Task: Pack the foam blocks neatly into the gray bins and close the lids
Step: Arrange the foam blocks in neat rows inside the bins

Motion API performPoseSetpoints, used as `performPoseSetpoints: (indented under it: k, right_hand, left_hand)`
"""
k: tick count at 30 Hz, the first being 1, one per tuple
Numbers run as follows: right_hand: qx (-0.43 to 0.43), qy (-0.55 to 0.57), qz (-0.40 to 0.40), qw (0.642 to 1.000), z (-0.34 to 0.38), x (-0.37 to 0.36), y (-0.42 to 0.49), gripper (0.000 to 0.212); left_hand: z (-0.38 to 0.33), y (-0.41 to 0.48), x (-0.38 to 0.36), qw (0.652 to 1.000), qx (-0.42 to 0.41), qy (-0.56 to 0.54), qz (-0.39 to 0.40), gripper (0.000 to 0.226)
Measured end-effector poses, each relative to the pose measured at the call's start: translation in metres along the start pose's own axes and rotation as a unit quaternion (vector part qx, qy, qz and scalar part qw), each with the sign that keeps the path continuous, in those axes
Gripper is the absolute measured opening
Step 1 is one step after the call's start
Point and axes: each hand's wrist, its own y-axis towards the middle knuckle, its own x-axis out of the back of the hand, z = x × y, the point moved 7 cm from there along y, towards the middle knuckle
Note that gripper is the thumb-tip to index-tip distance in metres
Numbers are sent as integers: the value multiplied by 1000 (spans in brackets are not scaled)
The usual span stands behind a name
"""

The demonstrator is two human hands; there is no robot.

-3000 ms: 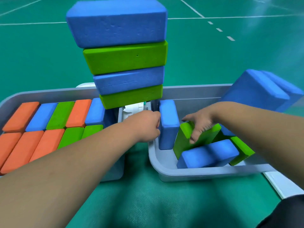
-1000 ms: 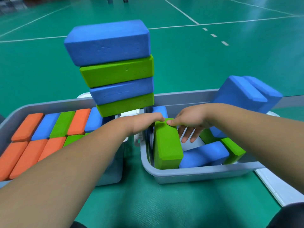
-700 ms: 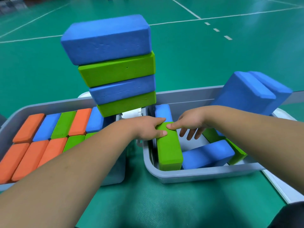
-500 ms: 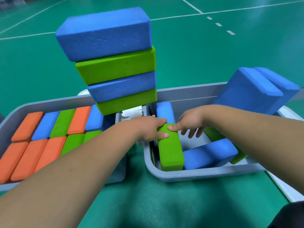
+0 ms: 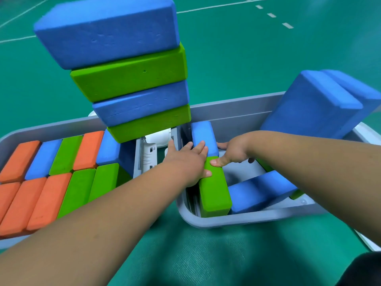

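change: the left hand (image 5: pixel 185 162) reaches farther than half a second ago, its fingers now flat across the joint of the green block (image 5: pixel 215 193) and the blue block (image 5: pixel 202 131); the green block, tilted a second ago, lies level.
left bin (image 5: pixel 41 133): left of the left hand; two rows of orange, blue and green blocks, side by side.
stack (image 5: pixel 134 79): four blocks, blue, green, blue, green, beyond the left hand on the left bin's right end.
right bin (image 5: pixel 237 220): under both hands, open-topped.
blue pair (image 5: pixel 313 106): leaning at the far corner, beyond the right forearm.
slanted blue block (image 5: pixel 257 190): nearer than the right hand (image 5: pixel 234 151), tilted over green blocks.
green block: along the left wall, beneath the left palm's edge.
blue block: in line beyond it, under the left fingers.
grip: neither hand clasps; the left lies flat, the right touches the green block's far end with one straight digit.
open room: bare bin floor just under the right hand, between the green block and the slanted blue block.
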Motion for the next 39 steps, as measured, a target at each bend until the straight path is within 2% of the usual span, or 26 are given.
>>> performPoseSetpoints:
  k: [3,7,10,12,15,23,28,32,35,39]
  right_hand:
    - [12,-27,-28,999,1,1,0,101]
    - [32,5,-15,999,-5,-1,0,110]
    - [37,-46,3,998,-19,-3,-1,118]
    - [20,-69,33,997,-29,-15,-2,116]
    - [-10,-169,26,985,-34,-39,1,113]
    - [28,-276,28,960,-25,-80,13,119]
    - [57,-300,-7,952,-12,-76,3,105]
    - [48,-303,-71,949,-14,-55,-10,96]
    - [21,-258,-133,957,-22,-29,-29,87]
    - [-32,-158,-214,963,-36,12,-58,56]
  left_hand:
    - [-4,-2,4,999,18,28,-4,79]
    - [-6,-6,8,998,24,59,3,80]
    - [-1,-7,10,997,30,67,9,82]
    - [3,-8,10,998,26,63,11,82]
    - [11,-10,7,999,16,50,6,82]
    - [12,-8,4,999,5,42,-6,82]
    - [11,-6,3,999,11,46,-3,84]
    - [9,-5,5,999,14,48,-2,85]
    - [8,-5,8,999,11,50,-7,85]
    - [7,-5,6,999,9,40,-10,84]
